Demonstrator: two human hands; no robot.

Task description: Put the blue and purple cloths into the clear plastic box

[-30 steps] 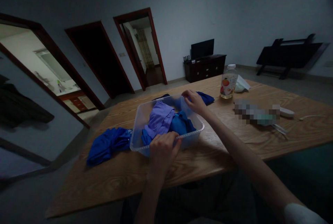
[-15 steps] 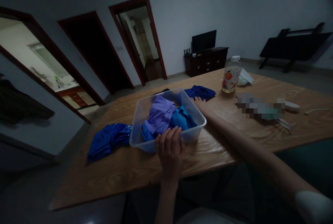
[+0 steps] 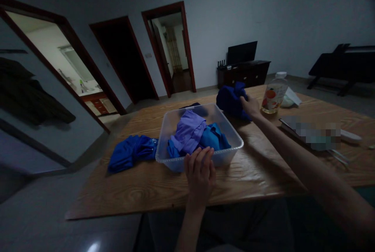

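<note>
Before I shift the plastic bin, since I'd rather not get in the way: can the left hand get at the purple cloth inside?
Probably yes: the left hand is at the near rim of the plastic bin, and its open top leaves the purple cloth uncovered.

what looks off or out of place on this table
Nothing is visibly spilled or broken. The one oddity is a pixelated patch over a flat item toward the right of the table, hiding its details. The clear bin sits upright.
</note>
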